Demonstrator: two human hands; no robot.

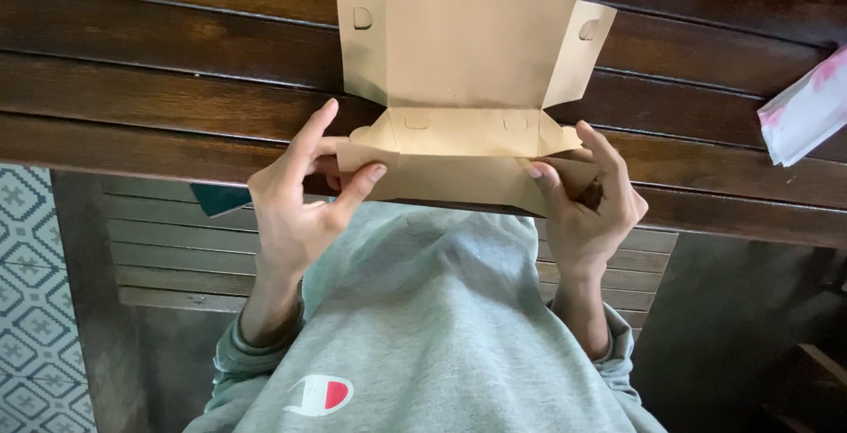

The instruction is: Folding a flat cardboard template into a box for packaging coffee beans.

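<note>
Nearest the grey sweatshirt (441, 327), both hands pinch the near edge of a flat brown cardboard box (463, 62): the left hand (296, 212) grasps its left corner flap, the right hand (587, 208) its right. Beyond the grip, the box lies unfolded on the dark wooden table (132, 71). Farther right lies a white-and-pink packet (807, 106).

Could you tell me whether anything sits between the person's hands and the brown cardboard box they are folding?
Nothing visible does. The left hand and right hand both already grip the near edge of the cardboard box, which lies on the dark wooden table.
</note>
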